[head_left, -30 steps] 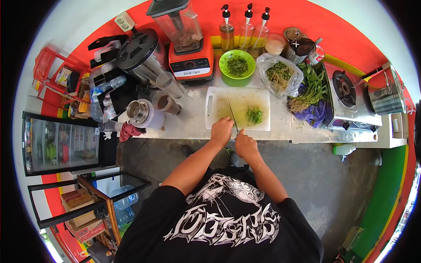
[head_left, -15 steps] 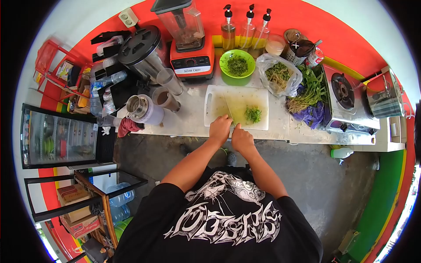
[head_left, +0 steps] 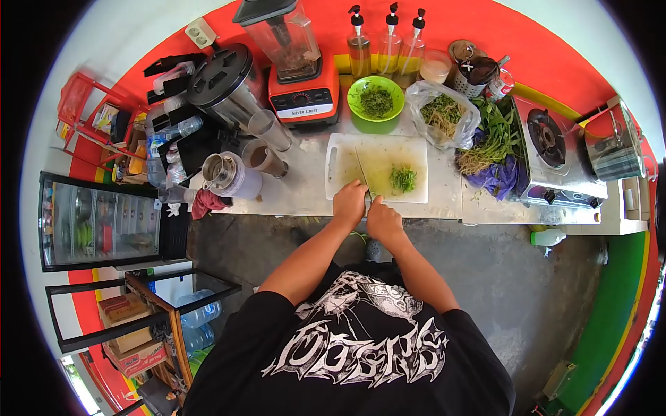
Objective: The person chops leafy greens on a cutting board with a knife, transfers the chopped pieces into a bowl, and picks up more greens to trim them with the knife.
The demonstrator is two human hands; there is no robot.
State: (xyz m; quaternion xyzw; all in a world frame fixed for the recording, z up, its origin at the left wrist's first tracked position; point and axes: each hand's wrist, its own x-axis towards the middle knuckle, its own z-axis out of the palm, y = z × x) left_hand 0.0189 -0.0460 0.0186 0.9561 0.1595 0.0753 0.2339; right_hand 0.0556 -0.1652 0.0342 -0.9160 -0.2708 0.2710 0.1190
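A knife lies across the white cutting board, its thin blade slanting toward the far edge. My right hand is closed at the near end of the knife, around its handle, which is mostly hidden. Right beside the blade, my left hand is closed with curled fingertips at its left side. What those fingers grip, if anything, is hidden. To the right of the blade sits a small pile of chopped green herbs. Wet greenish juice and specks mark the board.
Behind the board stands a green bowl of chopped greens. A plastic bag of stems and leafy bunches lie to its right, beside a gas stove. A red blender and plastic cups are at left.
The whole view has shifted slightly with my head. Both hands stay at the knife in nearly the same pose, and the herb pile looks the same.
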